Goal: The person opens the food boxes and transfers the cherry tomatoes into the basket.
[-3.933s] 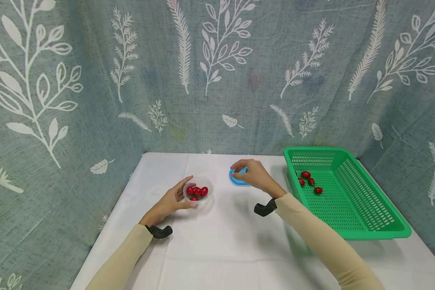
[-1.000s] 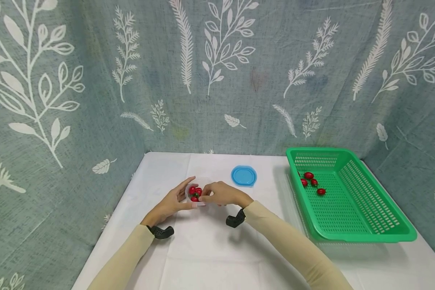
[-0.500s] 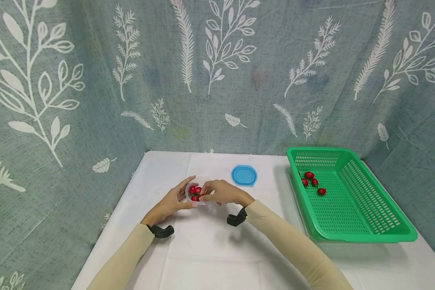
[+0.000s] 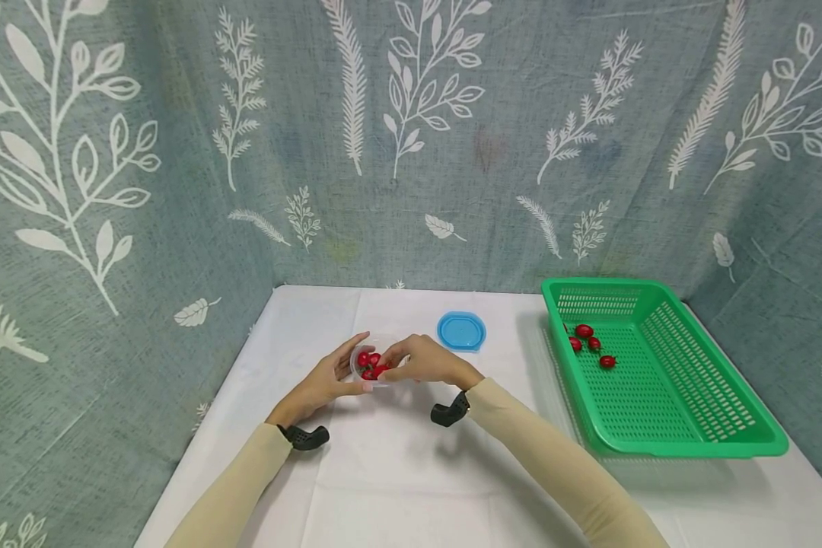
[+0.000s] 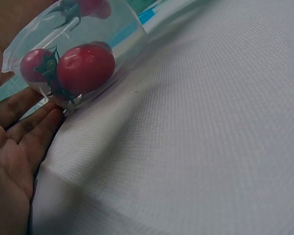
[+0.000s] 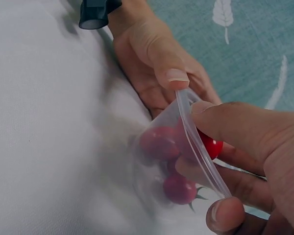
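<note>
A small clear plastic tub [image 6: 193, 132] stands on the white cloth with several red cherry tomatoes [image 5: 85, 68] inside, some with green stems. My left hand [image 4: 315, 387] holds the tub from its left side, thumb at the near rim and fingers around the far side. Over the right part of the tub is my right hand [image 4: 428, 361], thumb and fingers reaching inside the rim. Between them, in the right wrist view, they pinch a red cherry tomato [image 6: 212, 146], partly hidden by the thumb and rim.
A blue lid [image 4: 462, 331] lies on the cloth behind and right of the tub. To the right stands a green slotted basket [image 4: 685, 447] with several cherry tomatoes [image 4: 584, 331] near its left wall. A patterned grey-green curtain [image 4: 383, 213] bounds the table at the back and sides.
Since the oldest frame, my right hand has come left from above the blue lid to the tub. Over the last half second it has lifted slightly; my left hand stays on the tub.
</note>
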Action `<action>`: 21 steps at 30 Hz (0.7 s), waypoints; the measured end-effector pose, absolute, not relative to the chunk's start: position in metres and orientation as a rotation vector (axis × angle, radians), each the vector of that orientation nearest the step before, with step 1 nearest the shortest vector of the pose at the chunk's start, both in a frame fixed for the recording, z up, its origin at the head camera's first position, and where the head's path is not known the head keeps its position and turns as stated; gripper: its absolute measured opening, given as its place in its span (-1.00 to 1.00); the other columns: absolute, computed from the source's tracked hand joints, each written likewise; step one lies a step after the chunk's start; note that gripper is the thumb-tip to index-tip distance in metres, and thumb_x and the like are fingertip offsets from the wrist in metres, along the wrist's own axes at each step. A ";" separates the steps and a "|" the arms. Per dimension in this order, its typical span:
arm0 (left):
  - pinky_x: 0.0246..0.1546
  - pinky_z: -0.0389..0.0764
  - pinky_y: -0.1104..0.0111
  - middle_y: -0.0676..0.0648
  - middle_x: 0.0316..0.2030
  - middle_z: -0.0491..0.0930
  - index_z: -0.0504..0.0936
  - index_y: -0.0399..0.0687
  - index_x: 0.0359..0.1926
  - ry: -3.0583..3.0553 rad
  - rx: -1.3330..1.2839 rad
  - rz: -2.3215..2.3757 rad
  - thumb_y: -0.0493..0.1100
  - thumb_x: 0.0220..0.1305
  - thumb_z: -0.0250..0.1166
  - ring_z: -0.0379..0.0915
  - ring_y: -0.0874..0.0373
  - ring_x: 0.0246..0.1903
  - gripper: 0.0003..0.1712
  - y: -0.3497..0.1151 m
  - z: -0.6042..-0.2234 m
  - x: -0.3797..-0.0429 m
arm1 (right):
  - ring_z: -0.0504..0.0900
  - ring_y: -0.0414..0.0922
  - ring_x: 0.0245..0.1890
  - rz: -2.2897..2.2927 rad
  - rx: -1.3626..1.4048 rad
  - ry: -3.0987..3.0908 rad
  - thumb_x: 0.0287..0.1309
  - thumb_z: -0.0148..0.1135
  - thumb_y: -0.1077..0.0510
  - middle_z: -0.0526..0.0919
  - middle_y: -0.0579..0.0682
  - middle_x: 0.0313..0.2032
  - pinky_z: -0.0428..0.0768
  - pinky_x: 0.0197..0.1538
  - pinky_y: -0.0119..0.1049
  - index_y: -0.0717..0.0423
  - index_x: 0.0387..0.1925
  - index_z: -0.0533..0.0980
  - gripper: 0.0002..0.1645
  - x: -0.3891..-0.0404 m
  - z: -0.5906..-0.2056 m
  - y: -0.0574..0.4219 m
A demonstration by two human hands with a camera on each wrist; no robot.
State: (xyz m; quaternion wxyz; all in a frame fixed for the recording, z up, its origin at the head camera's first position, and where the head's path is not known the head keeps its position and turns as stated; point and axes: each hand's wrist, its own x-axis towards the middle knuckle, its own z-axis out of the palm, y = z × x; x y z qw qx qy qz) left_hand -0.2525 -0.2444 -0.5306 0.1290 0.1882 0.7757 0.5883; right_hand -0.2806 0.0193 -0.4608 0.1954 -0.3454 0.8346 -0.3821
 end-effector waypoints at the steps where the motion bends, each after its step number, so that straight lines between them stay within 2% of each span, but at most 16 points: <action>1: 0.53 0.12 0.08 0.04 0.51 0.24 -0.02 0.25 0.66 2.252 0.547 1.712 -0.07 0.19 0.57 0.01 0.05 0.55 0.21 -0.244 -0.531 -0.252 | 0.66 -0.16 -0.13 -1.062 -0.975 2.352 0.23 0.48 -0.04 0.74 -0.26 -0.19 0.70 -0.26 -0.26 -0.09 -0.01 0.73 -0.68 -0.280 -0.460 0.020; 6: 0.53 0.12 0.09 0.02 0.52 0.23 -0.02 0.25 0.66 2.249 0.549 1.712 -0.09 0.21 0.56 -0.01 0.04 0.56 0.20 -0.244 -0.530 -0.252 | 0.68 -0.16 -0.02 -1.035 -1.010 2.404 0.21 0.50 -0.03 0.76 -0.25 -0.16 0.66 -0.19 -0.34 -0.07 0.02 0.74 -0.64 -0.279 -0.458 0.022; 15: 0.53 0.11 0.08 0.01 0.51 0.26 0.00 0.28 0.65 2.263 0.500 1.701 -0.08 0.17 0.59 -0.05 0.00 0.57 0.22 -0.241 -0.530 -0.251 | 0.70 -0.16 -0.15 -1.128 -1.036 2.404 0.25 0.47 0.00 0.78 -0.21 -0.15 0.66 -0.28 -0.32 0.00 0.03 0.75 -0.65 -0.277 -0.448 0.036; 18: 0.53 0.09 0.03 0.01 0.52 0.24 0.00 0.29 0.65 2.263 0.494 1.695 -0.07 0.17 0.59 -0.07 -0.01 0.57 0.21 -0.241 -0.530 -0.251 | 0.67 -0.17 -0.12 -1.162 -1.053 2.405 0.27 0.46 0.03 0.77 -0.20 -0.10 0.65 -0.25 -0.32 -0.03 0.02 0.75 -0.69 -0.277 -0.443 0.041; 21: 0.54 0.08 0.01 0.01 0.51 0.25 0.00 0.30 0.65 2.271 0.490 1.693 -0.04 0.16 0.60 -0.07 -0.02 0.57 0.22 -0.242 -0.530 -0.252 | 0.66 -0.20 -0.18 -1.174 -1.050 2.430 0.29 0.45 0.03 0.77 -0.22 -0.07 0.65 -0.26 -0.31 -0.08 0.00 0.75 -0.73 -0.278 -0.439 0.045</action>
